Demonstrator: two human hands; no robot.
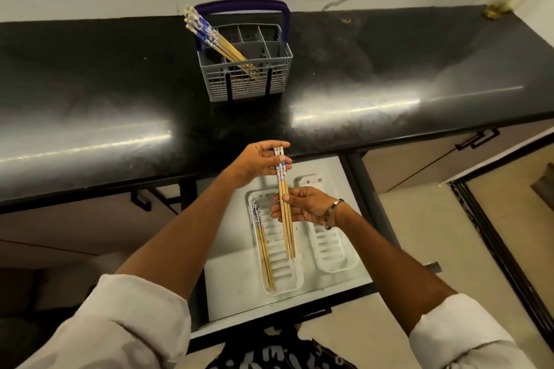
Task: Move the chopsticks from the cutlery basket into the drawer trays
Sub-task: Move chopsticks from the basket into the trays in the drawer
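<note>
Over the open drawer both hands hold a small bundle of chopsticks, bamboo with blue-and-white tops. My left hand pinches the patterned top ends. My right hand grips the bamboo shafts lower down. The bundle hangs above the left white tray, where a few more chopsticks lie along its left side. The right white tray shows no chopsticks. On the black counter stands the grey cutlery basket with a dark blue handle, and several chopsticks lean out of it to the left.
The black countertop overhangs the back of the drawer. A white marbled wall rises behind it. Cabinet doors with black handles sit to the right, and another handle to the left. Tiled floor lies to the right of the drawer.
</note>
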